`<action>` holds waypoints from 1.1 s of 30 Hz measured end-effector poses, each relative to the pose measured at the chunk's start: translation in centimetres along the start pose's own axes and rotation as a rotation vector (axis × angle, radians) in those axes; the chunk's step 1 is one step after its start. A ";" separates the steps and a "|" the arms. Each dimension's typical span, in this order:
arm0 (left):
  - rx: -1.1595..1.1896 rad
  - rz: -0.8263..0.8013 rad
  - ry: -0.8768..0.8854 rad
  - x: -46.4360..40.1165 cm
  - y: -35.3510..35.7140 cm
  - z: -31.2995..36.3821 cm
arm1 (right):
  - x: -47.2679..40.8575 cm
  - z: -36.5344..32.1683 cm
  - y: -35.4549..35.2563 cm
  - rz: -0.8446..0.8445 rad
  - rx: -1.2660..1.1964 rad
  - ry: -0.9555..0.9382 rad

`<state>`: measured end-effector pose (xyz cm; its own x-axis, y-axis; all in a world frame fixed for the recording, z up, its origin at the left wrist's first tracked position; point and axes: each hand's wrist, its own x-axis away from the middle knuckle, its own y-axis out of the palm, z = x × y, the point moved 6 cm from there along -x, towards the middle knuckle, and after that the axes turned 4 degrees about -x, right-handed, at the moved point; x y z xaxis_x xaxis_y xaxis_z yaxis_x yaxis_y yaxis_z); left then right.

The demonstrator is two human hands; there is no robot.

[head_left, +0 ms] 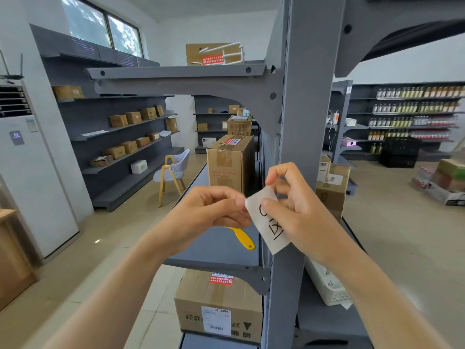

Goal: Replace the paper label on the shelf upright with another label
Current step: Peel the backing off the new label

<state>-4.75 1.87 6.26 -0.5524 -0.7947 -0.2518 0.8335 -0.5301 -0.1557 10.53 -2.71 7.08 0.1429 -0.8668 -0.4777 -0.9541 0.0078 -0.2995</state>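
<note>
At centre frame, you hold the white paper label (270,222) in front of the grey shelf upright (305,109). Your left hand (214,207) pinches its left edge between thumb and fingers; your right hand (297,205) pinches its top. A yellow scraper (242,238) lies on the shelf below.

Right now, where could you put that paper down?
The grey shelf is bare between the tall cardboard box and the yellow tool, and along its front edge. Both hands crowd the upright, holding the paper label.
</note>
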 end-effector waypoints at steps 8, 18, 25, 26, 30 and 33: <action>0.006 0.045 0.171 -0.5 1.8 1.1 | 1.9 -2.7 -1.9 0.191 0.474 -0.375; -0.025 0.084 0.165 -0.5 2.5 1.4 | 2.7 -3.5 -2.6 0.175 0.570 -0.557; -0.048 0.020 0.088 -0.6 2.5 1.2 | 2.8 -3.7 -2.3 0.133 0.621 -0.606; -0.053 0.021 0.096 -0.5 2.5 1.3 | 2.8 -3.7 -2.3 0.125 0.615 -0.604; -0.058 0.026 0.146 -0.2 2.3 1.5 | 2.8 -3.6 -2.3 0.089 0.585 -0.597; -0.094 0.017 0.170 0.0 2.5 1.7 | 2.8 -3.5 -2.3 0.053 0.573 -0.583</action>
<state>-2.70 0.12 7.48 -0.5353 -0.7375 -0.4117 0.8443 -0.4805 -0.2370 12.22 -6.85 9.30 0.3664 -0.4609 -0.8083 -0.7033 0.4317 -0.5649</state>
